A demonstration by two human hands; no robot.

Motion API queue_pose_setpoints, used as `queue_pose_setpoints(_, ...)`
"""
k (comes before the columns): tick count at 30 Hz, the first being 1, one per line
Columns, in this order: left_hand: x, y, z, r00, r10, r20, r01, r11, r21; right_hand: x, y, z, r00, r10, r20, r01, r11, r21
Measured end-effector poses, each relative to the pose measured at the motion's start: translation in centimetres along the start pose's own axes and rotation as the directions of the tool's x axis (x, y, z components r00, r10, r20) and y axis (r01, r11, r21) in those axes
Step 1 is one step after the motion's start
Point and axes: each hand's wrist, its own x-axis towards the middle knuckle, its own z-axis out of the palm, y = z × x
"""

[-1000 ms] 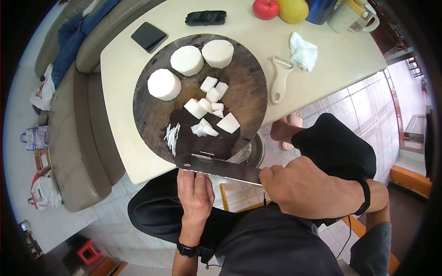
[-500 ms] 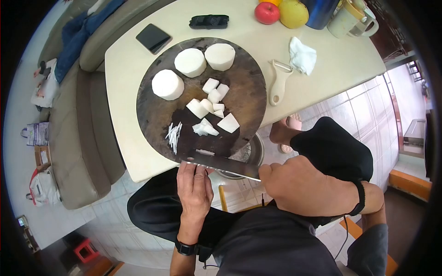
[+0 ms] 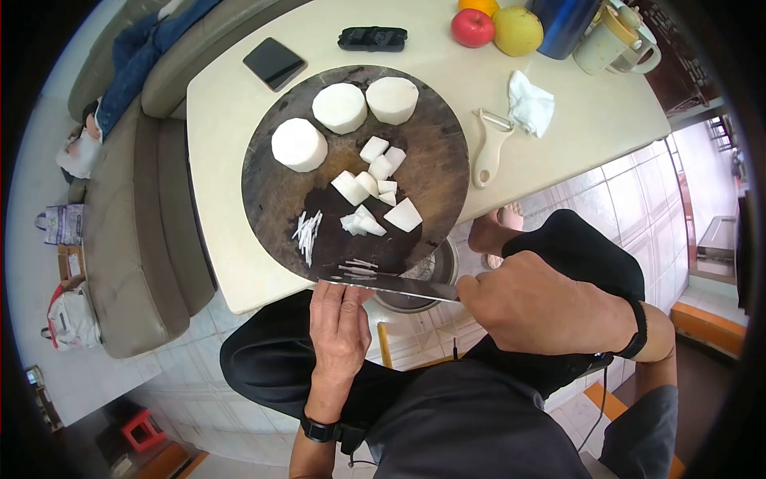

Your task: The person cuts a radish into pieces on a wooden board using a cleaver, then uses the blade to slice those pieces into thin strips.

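the right hand is closed round the handle of a broad knife, fingers clamped on it. the flat steel blade lies low and almost level along the near rim of the round chopping board. the left hand is stretched out flat just below that rim, fingers straight and side by side, gripping nothing, their tips right at the underside of the blade. a few thin white strips lie on the board just beyond the blade edge. judging from this, the work in hand is gathering cut strips at the board's near edge, over a metal bowl that shows below the rim. any further sweep calls for a shallow blade angle and for keeping the left fingertips clear of the edge.

the board is dark, worn wood, wet-looking in the middle. three thick white radish rounds with smooth cut faces stand at its far left. blocky white chunks sit mid-board, and a small heap of matchstick slivers lies to their near left. on the pale, smooth worktop, a cream plastic peeler rests right of the board, with a crumpled white cloth just beyond it. a dark, glossy phone lies far left, and a red apple sits at the far edge.
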Motion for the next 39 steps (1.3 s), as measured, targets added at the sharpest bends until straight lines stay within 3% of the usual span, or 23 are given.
queue_pose_setpoints(3, 0.0, 0.1, 0.0, 1.000, -0.005, -0.003, 0.005, 1.000, 0.000, 0.5, 0.1, 0.9, 0.996, -0.082, -0.047, 0.081, 0.997, -0.010)
queue_pose_setpoints(9, 0.0, 0.3, -0.4, 0.999, -0.018, 0.026, 0.018, 1.000, 0.005, 0.6, -2.2, 2.5, 0.996, 0.035, -0.084, -0.044, 0.993, -0.111)
queue_pose_setpoints(13, 0.9, 0.6, -1.0, 0.994, -0.105, -0.022, 0.101, 0.986, -0.136, -0.2, -0.8, 2.0, 0.994, 0.072, -0.085, -0.076, 0.996, -0.053)
queue_pose_setpoints(18, 2.7, 0.1, -2.0, 0.989, -0.144, -0.022, 0.140, 0.979, -0.147, -0.7, -0.3, 1.1, 0.979, 0.140, -0.151, -0.126, 0.987, 0.102)
queue_pose_setpoints(20, 3.6, -0.2, -2.3, 0.988, -0.120, 0.093, 0.130, 0.985, -0.114, -0.8, 0.0, 1.0, 0.969, 0.161, -0.188, -0.121, 0.971, 0.207)
queue_pose_setpoints(22, 4.7, -0.4, -2.8, 0.991, -0.078, 0.105, 0.085, 0.994, -0.071, -0.9, 0.2, 0.9, 0.963, 0.168, -0.211, -0.116, 0.964, 0.238)
queue_pose_setpoints(25, 6.1, -0.1, -4.3, 0.957, 0.007, 0.291, 0.009, 0.999, -0.051, -1.0, 0.2, 0.3, 0.960, 0.198, -0.201, -0.134, 0.947, 0.291)
queue_pose_setpoints(39, 4.3, -1.8, -3.1, 0.966, 0.221, 0.135, -0.208, 0.973, -0.101, -1.1, 0.4, 0.8, 0.946, 0.195, -0.258, -0.111, 0.945, 0.307)
